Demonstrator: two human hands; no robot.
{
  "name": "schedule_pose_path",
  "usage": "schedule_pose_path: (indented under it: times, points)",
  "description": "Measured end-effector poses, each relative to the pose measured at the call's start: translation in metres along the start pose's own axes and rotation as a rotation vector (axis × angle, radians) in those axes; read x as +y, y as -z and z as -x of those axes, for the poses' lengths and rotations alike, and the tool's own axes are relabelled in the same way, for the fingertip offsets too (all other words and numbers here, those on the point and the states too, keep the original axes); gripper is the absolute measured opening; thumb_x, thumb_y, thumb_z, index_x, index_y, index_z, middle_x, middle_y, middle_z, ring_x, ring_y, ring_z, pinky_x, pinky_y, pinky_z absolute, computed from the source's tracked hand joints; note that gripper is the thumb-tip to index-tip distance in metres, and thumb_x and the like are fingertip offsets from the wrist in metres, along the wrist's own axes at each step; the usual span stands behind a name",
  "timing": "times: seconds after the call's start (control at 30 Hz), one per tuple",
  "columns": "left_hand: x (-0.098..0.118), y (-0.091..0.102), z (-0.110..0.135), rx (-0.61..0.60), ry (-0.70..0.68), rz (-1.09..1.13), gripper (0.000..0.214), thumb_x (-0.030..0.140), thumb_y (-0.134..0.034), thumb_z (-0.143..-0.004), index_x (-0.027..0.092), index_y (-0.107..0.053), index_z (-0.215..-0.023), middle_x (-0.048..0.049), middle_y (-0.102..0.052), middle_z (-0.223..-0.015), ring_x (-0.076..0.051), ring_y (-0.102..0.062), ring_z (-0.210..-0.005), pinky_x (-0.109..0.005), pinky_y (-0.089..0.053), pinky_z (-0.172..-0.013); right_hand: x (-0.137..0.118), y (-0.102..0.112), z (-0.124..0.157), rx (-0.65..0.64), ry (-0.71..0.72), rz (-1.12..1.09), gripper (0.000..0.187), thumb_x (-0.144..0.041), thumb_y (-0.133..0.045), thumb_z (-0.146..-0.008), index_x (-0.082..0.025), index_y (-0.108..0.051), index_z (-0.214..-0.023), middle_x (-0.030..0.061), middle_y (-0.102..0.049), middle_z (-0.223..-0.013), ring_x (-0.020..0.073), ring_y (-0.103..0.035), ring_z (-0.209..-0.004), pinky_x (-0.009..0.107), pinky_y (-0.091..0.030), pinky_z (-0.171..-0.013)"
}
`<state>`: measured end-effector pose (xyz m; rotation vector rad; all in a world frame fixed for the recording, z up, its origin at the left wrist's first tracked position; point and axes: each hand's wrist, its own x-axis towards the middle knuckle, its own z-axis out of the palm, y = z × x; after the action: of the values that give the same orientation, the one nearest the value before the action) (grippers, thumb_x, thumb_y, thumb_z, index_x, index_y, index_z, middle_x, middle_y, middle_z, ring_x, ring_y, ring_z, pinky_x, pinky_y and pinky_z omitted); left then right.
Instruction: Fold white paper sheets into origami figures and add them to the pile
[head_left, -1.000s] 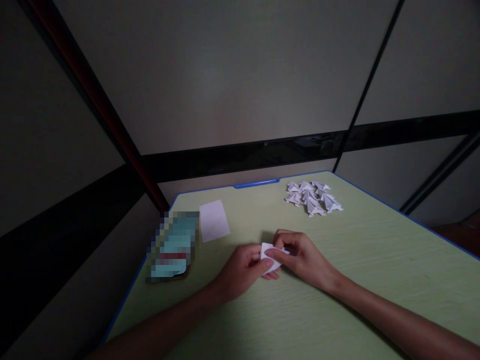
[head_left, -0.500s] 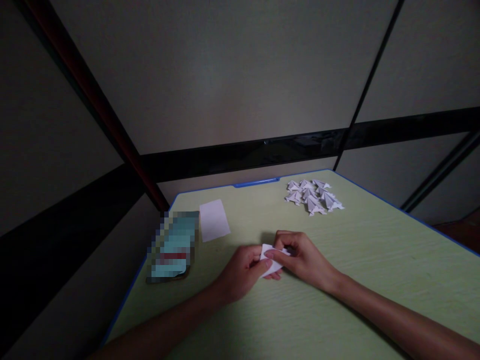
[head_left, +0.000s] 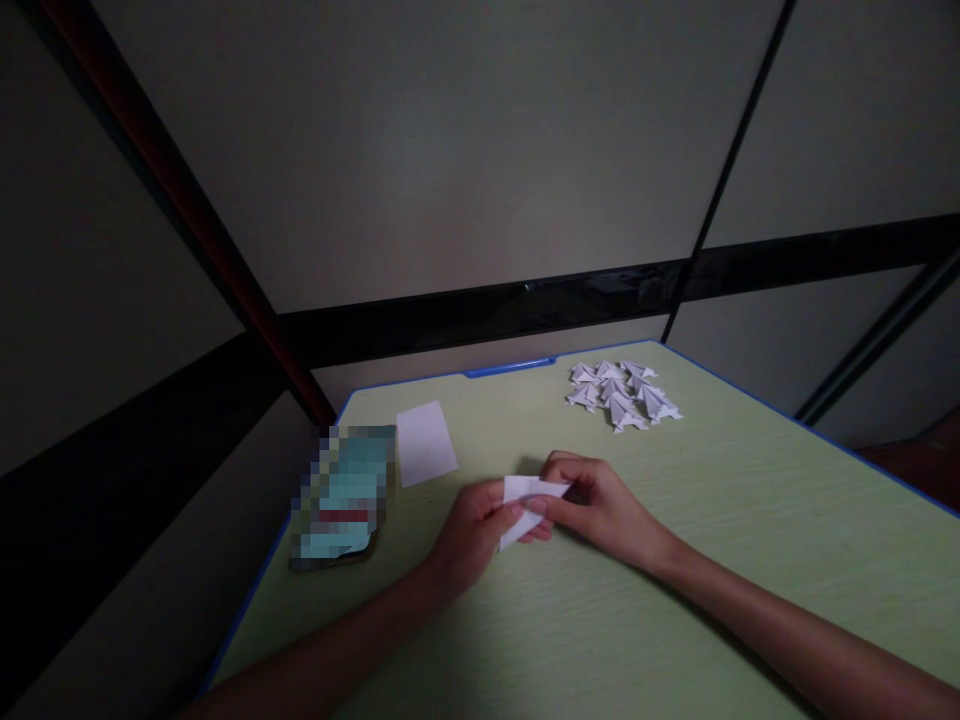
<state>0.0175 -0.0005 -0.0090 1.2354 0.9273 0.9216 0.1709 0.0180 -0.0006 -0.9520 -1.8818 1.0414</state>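
A small folded piece of white paper (head_left: 514, 492) is held between both hands above the middle of the table. My left hand (head_left: 472, 535) pinches its left side, thumb on top and fingers beneath. From the right, my right hand (head_left: 596, 505) grips the paper's other side, its thumb pressed across the front face. One pointed corner sticks out toward the right hand's curled fingers. The underside of the paper and some fingertips are hidden.
Several white folded paper figures (head_left: 616, 395) stand grouped at the back right of the green table (head_left: 712, 480). A flat white sheet (head_left: 426, 443) lies at the left, beside a blurred-out phone-like object (head_left: 349, 495). Behind the table rises a panelled wall (head_left: 480, 180).
The paper has turned and shifted slightly left in my hands, and a pointed corner now shows at its right. My left hand has moved a little left.
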Motion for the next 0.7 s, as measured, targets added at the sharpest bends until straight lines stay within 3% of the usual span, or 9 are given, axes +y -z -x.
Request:
schedule_pose_path:
  times: [0.17,0.37,0.7]
  points:
    - [0.003,0.0007,0.0002,0.08,-0.036,-0.004,0.035,0.036,-0.056,-0.064,0.006,-0.061,-0.083,-0.0097,-0.066,-0.066,-0.016,-0.06,-0.057,-0.027,-0.044,-0.059,-0.0014,0.0059,-0.0056,-0.013,-0.006,-0.249,0.022,-0.031,-0.06,-0.067,-0.013,-0.055,-0.055,0.0022,-0.054,-0.067,0.0107,-0.049,-0.063,0.024,-0.038,-0.059]
    - [0.0067,-0.0026,0.0047,0.138,-0.075,-0.029,0.035,0.038,-0.058,-0.062,0.008,-0.062,-0.079,-0.0087,-0.066,-0.063,-0.018,-0.06,-0.06,-0.028,-0.045,-0.06,-0.003,0.0018,-0.0051,0.052,-0.166,-0.442,0.022,-0.03,-0.065,-0.06,-0.012,-0.055,-0.053,0.0002,-0.057,-0.055,0.0082,-0.048,-0.051,0.023,-0.036,-0.051]
    - [0.0036,-0.0018,0.0059,0.146,-0.115,-0.063,0.03,0.034,-0.054,-0.067,0.008,-0.062,-0.081,-0.0057,-0.065,-0.064,-0.016,-0.059,-0.058,-0.026,-0.044,-0.06,0.0001,-0.0037,-0.0022,0.153,-0.218,-0.663,0.022,-0.021,-0.071,-0.052,-0.013,-0.052,-0.058,-0.0014,-0.06,-0.05,0.0086,-0.053,-0.045,0.021,-0.037,-0.047]
